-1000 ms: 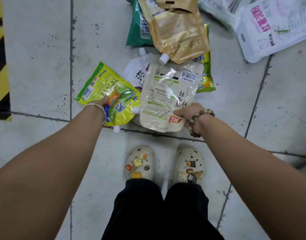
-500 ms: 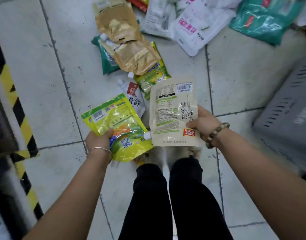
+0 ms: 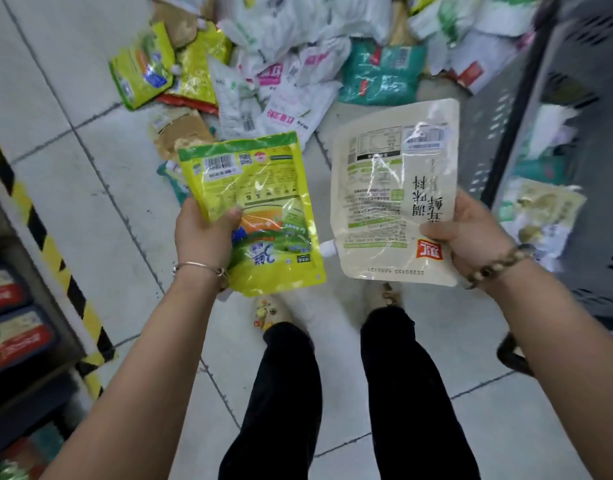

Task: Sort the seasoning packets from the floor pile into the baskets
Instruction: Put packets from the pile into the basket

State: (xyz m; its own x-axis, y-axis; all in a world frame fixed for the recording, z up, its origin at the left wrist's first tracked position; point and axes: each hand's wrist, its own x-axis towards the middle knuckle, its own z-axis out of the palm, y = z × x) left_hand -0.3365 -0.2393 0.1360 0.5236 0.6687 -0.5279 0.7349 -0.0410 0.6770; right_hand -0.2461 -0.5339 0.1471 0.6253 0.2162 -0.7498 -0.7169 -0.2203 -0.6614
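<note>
I look down at a pale tiled floor (image 3: 90, 188). A yellow and black stripe (image 3: 55, 258) runs along its left side, next to a dark shelf (image 3: 17, 323). At the top lies a big pile of packets (image 3: 298, 64), white, green, yellow and brown. A grey basket (image 3: 481, 143) with slots stands on the right, and some packets lie inside it.

The left hand (image 3: 202, 237) pinches the left edge of a yellow-green packet (image 3: 263, 202), thumb on the front and fingers curled behind. The right hand (image 3: 471, 233) grips a cream packet (image 3: 384, 188) at its lower right edge, thumb pressed on the front near a red label.

The two packets hang side by side, so near that I cannot tell if they touch. The cream packet is just beside the basket wall. The yellow-green packet is further from it. Both are closer to me than the pile.
</note>
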